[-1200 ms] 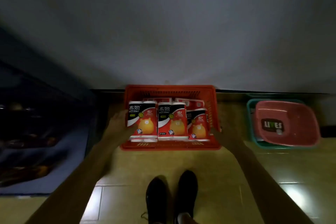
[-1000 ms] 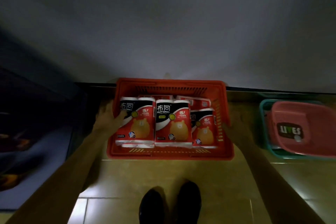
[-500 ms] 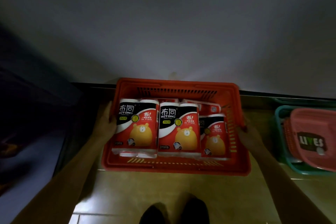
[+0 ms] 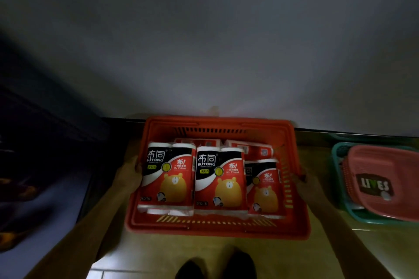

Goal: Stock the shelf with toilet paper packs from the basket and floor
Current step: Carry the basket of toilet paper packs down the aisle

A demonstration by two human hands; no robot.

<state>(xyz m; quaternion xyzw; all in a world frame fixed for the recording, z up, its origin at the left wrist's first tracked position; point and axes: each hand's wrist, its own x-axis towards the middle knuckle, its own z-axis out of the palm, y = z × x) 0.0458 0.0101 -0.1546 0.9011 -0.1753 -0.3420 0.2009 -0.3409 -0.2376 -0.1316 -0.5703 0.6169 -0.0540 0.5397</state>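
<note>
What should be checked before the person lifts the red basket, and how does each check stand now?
1. Left hand on the red basket at its left side: ok.
2. Right hand at the right side: ok; finger curl cannot tell, too dark.
3. Toilet paper packs inside the rim: ok, three in front, more behind.
4. Shoes out from under the basket: ok.
5. Stacked basins apart from the basket: ok.
6. Shelf to be stocked in sight: not ok.
</note>
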